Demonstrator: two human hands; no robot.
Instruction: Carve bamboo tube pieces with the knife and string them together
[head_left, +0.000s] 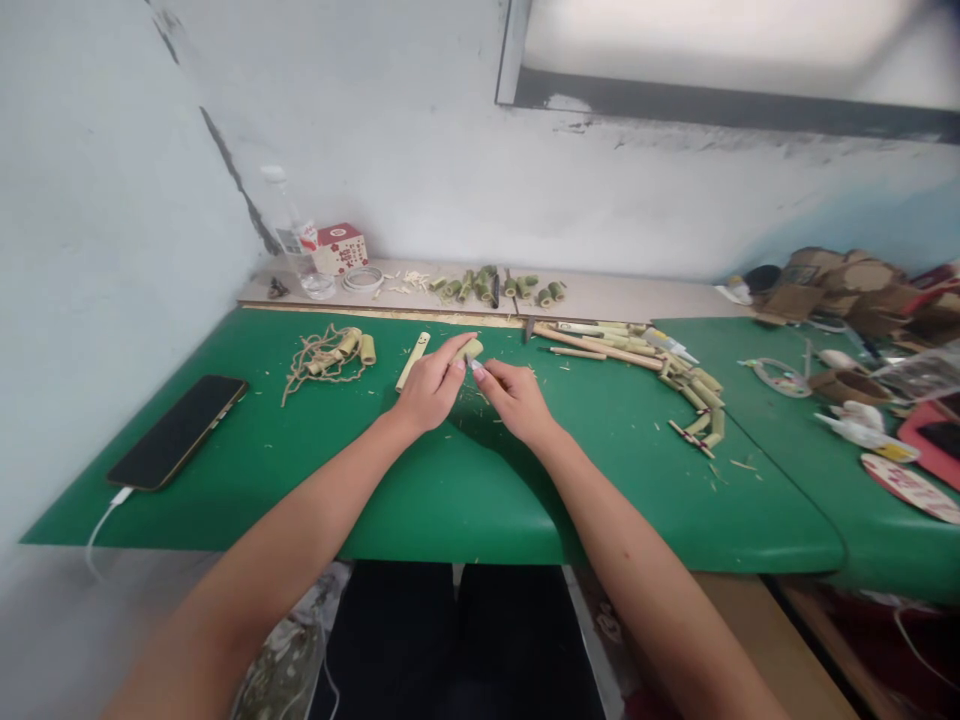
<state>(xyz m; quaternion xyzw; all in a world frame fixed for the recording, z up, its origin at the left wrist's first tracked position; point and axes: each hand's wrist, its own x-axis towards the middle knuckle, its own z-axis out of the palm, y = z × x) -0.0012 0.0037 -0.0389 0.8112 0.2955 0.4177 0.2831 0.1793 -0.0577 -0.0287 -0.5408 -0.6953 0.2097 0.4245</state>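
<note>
My left hand (433, 385) is closed around a short pale-green piece of bamboo (470, 350), held just above the green table mat (450, 510). Pinched in my right hand (517, 398) is a small knife (470, 361), its grey blade against the bamboo; its handle is mostly hidden by my fingers. Beside my left hand lies a flat bamboo strip (414, 360) with a small face drawn on it. Fine shavings are scattered around both hands.
Corded bamboo pieces (341, 350) and a phone (178, 430) on a cable lie left. Behind are green bamboo sections (480, 285), a plastic bottle (300, 250) and a red-white box (341, 248). To the right are a hammer (592, 342), bamboo sticks (697, 395) and cardboard pieces (847, 280).
</note>
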